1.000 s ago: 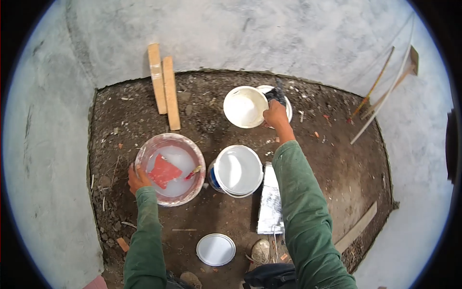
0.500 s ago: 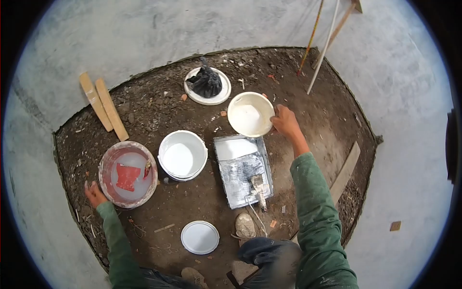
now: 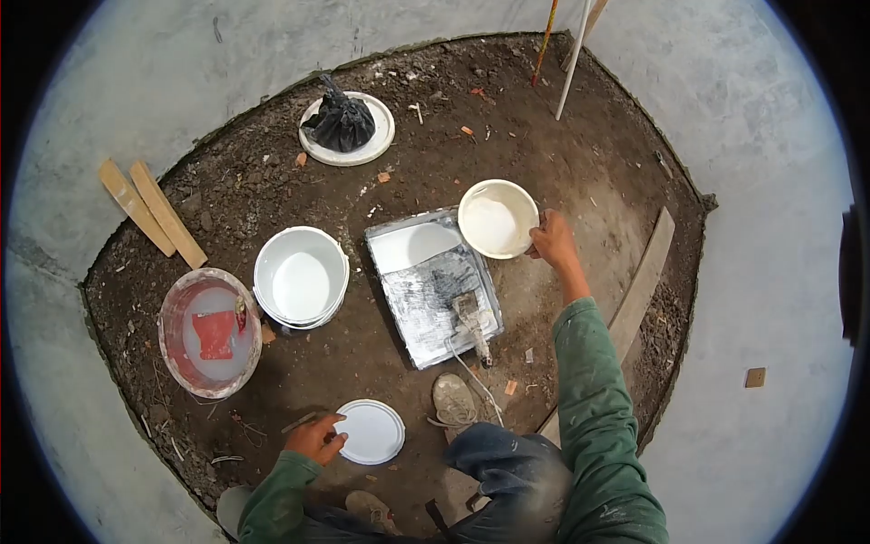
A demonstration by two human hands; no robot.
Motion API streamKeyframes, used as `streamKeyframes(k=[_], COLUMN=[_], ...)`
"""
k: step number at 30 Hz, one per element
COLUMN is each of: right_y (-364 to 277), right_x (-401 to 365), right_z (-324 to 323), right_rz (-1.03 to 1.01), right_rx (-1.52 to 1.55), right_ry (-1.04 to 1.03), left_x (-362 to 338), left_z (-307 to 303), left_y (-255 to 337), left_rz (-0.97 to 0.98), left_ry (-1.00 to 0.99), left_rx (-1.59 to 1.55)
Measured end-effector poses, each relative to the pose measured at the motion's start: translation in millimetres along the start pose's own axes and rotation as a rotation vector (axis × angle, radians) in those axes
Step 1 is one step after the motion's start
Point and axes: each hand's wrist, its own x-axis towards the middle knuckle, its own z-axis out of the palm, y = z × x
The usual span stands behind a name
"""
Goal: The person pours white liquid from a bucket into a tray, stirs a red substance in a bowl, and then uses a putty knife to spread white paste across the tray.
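Observation:
My right hand (image 3: 552,239) grips the rim of a cream bowl (image 3: 497,219) with white liquid in it, beside the upper right corner of a paint tray (image 3: 417,308). White paint lies in the tray's upper end, and a paint-caked brush or roller (image 3: 472,326) rests on its lower part. My left hand (image 3: 315,439) is at the left edge of a round white lid (image 3: 372,432) on the ground. Its fingers are bent and apart; nothing shows in them, and whether they touch the lid is unclear.
White bucket (image 3: 301,276) with white paint; reddish bucket (image 3: 208,334) with cloudy water and a red piece. Black bag (image 3: 341,121) on a white lid (image 3: 383,136). Wooden boards (image 3: 168,214) at left, a long plank (image 3: 642,281) at right, poles (image 3: 573,63) by the wall. My shoe (image 3: 452,399) is below the tray.
My left hand has moved from beside the reddish bucket to the white lid. My right hand has carried the bowl a little rightward relative to the tray. The view has shifted.

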Motion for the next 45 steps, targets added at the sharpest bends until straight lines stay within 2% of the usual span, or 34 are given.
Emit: streamKeyframes(k=[5,8,10,13,23,25,28,32,38,40,45], right_y=[26.9,32.4,37.4,40.9,54.6,72.5,74.0,73.0,66.1,56.0,57.5], right_x=[13.9,15.5,19.4,23.4,33.0,43.5,44.0,43.6,43.2,39.3,42.7], right_z=[17.5,24.8,30.4,33.7,44.3,53.2,57.8,59.9,60.4,59.4,65.7], right_rz=[0.025,0.038,0.016,0.070,0.063,-0.093,-0.106,-0.147,-0.101,0.033,0.000], right_rx=[-0.001,-0.048,-0.062,-0.055,-0.089,-0.187,-0.238,-0.289,-0.183,-0.041,-0.076], right_ry=[0.047,0.088,0.140,0.138,0.154,0.225,0.277,0.302,0.272,0.252,0.290], left_x=[9.4,14.7,18.3,20.0,21.0,19.9,18.3,17.2,13.7,11.9,7.1], left_z=[-3.8,-7.5,-6.9,-1.8,-6.8,-9.8,-6.0,-7.3,-4.0,-3.5,-6.6], left_y=[-42.4,-40.4,-33.8,-30.9,-18.0,-16.0,-19.9,-14.9,-21.1,-22.6,-26.3], left_rz=[-0.117,-0.182,-0.215,-0.141,-0.172,-0.188,-0.136,-0.179,-0.167,-0.185,-0.210], left_ry=[-0.001,0.013,-0.051,-0.046,-0.067,-0.074,-0.018,-0.035,-0.004,-0.014,-0.016], left_rx=[0.048,0.063,0.069,0.048,0.086,0.061,0.079,0.058,0.043,0.065,0.042])
